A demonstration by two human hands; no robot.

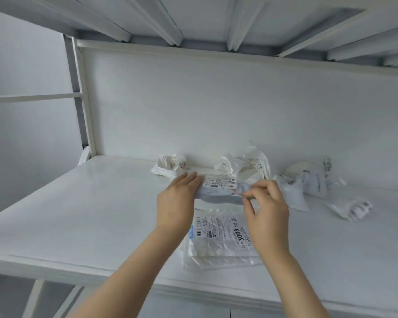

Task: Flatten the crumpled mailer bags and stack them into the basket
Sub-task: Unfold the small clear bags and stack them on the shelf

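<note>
On the shelf [78,214] lies one flat bag [218,239]; our left hand [177,203] presses, right hand [267,207] pinches a second bag [218,190]; crumpled bags [251,166] remain.

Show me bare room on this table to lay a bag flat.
Widest bare patch: the tabletop left of the flattened clear bag. Smaller one right of it, by the front edge. Crowded: crumpled bags along the back wall.

Grey mailer bag [218,193] with white black-barcoded label [220,181]; white table [78,214].
</note>
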